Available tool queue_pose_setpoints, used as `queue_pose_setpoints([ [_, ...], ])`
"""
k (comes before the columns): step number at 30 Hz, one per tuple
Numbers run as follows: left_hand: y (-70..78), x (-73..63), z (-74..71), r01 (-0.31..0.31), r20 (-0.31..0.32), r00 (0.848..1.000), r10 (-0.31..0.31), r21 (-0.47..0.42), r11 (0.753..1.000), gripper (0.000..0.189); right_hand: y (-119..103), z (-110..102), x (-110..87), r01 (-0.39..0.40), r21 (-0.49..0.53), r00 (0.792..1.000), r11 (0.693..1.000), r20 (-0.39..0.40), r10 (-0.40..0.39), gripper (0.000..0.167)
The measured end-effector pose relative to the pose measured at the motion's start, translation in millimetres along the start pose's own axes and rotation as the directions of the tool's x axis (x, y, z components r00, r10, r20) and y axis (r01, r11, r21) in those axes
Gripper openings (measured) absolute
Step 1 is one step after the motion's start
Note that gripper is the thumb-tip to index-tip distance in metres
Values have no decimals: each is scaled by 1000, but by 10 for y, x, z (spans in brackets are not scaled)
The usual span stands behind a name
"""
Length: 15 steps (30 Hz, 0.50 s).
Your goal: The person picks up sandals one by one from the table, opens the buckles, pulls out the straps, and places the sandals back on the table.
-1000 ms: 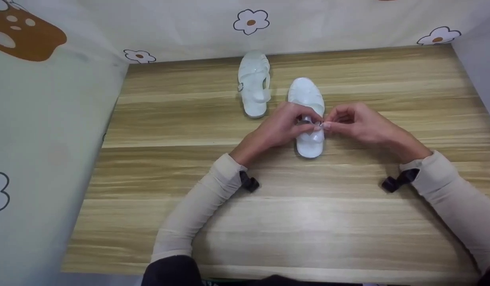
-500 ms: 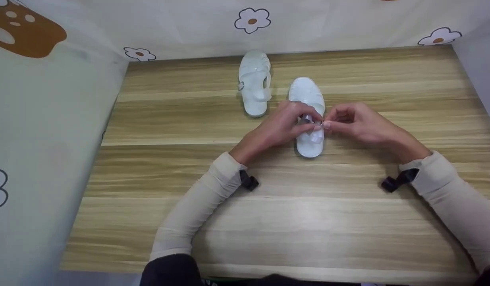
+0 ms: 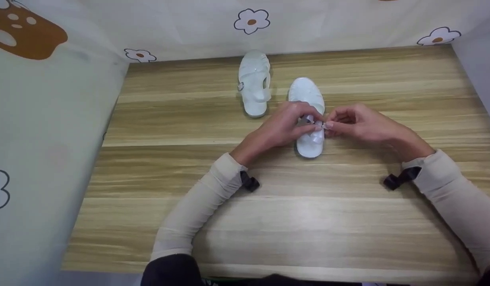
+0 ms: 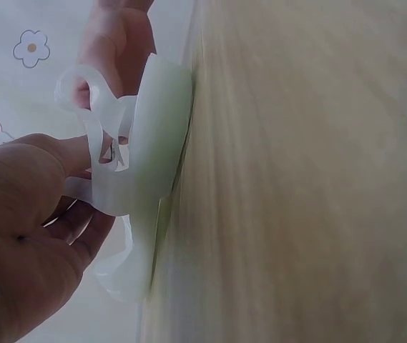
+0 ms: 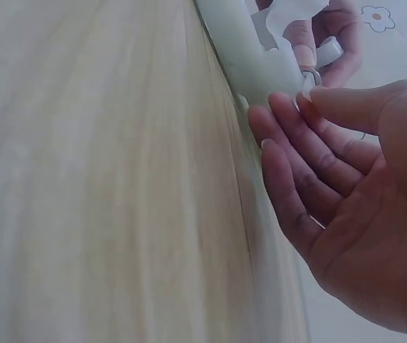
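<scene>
A white sandal [image 3: 304,90] lies sole down on the table, toe pointing away, with both hands at its right side. My left hand [image 3: 286,124] reaches across its middle, thumb and index finger pinching the sandal's small metal buckle [image 5: 311,74]. From the right, my right hand [image 3: 362,123] pinches the thin end of the strap [image 5: 307,87] at that buckle between thumb and index finger. Its other fingers are loosely bent in the right wrist view. The heel strap [image 4: 81,75] stands up in a loop in the left wrist view. Fingers partly hide the buckle.
A second white sandal [image 3: 253,91] stands to the left and farther back, near the flower-printed wall cloth [image 3: 189,31]. The wooden table [image 3: 269,222] extends around both sandals. Black wrist cameras hang from the sleeves [image 3: 205,202].
The heel strap has shifted slightly to the right over the sandal's heel. My right hand has edged a little to the right, still pinching the strap; my left hand has hardly moved.
</scene>
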<state>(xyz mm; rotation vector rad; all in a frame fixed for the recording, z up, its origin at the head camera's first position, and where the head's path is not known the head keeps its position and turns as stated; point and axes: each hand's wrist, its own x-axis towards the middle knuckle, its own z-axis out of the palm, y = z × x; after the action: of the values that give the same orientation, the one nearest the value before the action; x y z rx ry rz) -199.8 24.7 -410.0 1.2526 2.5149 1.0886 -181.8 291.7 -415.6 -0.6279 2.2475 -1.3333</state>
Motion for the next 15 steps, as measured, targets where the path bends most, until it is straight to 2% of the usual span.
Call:
queue_pose_setpoints([
  [6, 1, -3, 18, -4, -14, 1000, 4, -16, 1000, 22, 8, 31, 9, 19, 48, 1000, 999, -17, -18, 27],
  [15, -16, -1, 29, -13, -38, 999, 11, -35, 999, 21, 12, 34, 4, -23, 52, 999, 998, -41, 25, 29],
])
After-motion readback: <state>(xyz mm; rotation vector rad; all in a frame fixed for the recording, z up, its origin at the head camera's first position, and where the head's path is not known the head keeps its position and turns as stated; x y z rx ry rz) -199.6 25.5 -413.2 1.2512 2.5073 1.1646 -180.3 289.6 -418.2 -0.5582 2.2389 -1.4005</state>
